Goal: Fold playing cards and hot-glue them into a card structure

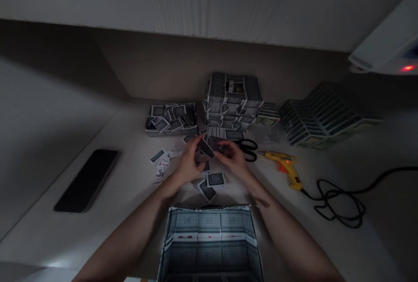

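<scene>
My left hand (189, 163) and my right hand (233, 159) meet over the middle of the table, fingers closed on a dark-backed playing card (207, 146) that looks bent or folded. Just below them lie several loose playing cards (215, 180), backs up. Nearest to me, between my forearms, is an open box (209, 220) built from patterned cards. Black-handled scissors (249, 156) rest right beside my right hand, their blades partly hidden. To the left of my left hand are scattered card pieces (161, 168), some face up.
A yellow glue gun (284, 165) with a lit red light lies at the right, its black cable (346, 223) looped. A phone (87, 181) is at the left. Behind stand a card-filled box (152, 130), a stacked card structure (218, 88) and card-pack stacks (326, 118). A shelf (209, 3) overhangs.
</scene>
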Tool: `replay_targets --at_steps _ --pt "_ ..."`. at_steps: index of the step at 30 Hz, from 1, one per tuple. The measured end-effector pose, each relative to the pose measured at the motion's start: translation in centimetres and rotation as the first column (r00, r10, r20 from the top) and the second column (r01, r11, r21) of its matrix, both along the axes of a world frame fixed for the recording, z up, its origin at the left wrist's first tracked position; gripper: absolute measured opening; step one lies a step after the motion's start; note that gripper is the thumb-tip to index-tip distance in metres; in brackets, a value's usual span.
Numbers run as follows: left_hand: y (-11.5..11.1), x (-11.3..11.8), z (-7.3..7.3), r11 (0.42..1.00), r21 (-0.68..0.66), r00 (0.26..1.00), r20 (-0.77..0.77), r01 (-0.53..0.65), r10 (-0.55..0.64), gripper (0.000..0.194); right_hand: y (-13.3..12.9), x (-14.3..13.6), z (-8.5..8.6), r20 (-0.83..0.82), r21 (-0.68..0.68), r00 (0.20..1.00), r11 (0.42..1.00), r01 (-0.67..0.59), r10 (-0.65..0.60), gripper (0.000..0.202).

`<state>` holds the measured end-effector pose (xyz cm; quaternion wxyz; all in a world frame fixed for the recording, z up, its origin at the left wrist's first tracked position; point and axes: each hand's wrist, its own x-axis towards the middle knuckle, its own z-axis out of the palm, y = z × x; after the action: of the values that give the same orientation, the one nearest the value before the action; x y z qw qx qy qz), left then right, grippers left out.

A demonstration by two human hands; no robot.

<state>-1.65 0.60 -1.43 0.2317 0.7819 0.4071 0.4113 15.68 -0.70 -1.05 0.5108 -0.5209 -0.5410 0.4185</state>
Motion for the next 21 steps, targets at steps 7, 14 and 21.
replay_targets --at_steps 7,14,21 --pt "-0.4 0.9 0.3 0.996 0.084 0.997 -0.072 -0.015 0.021 0.105 -0.3 -0.8 0.8 -0.223 -0.06 0.971 0.993 -0.105 0.09 0.032" --pt "-0.6 1.2 0.6 0.986 0.156 0.991 -0.112 -0.056 0.074 0.087 -0.2 -1.0 0.5 -0.138 -0.058 0.984 0.991 -0.119 0.11 0.029" --pt "-0.7 1.1 0.8 0.989 0.138 0.996 -0.064 -0.057 0.066 0.079 -0.1 -0.7 0.6 -0.227 -0.078 0.97 0.991 -0.106 0.086 0.03"
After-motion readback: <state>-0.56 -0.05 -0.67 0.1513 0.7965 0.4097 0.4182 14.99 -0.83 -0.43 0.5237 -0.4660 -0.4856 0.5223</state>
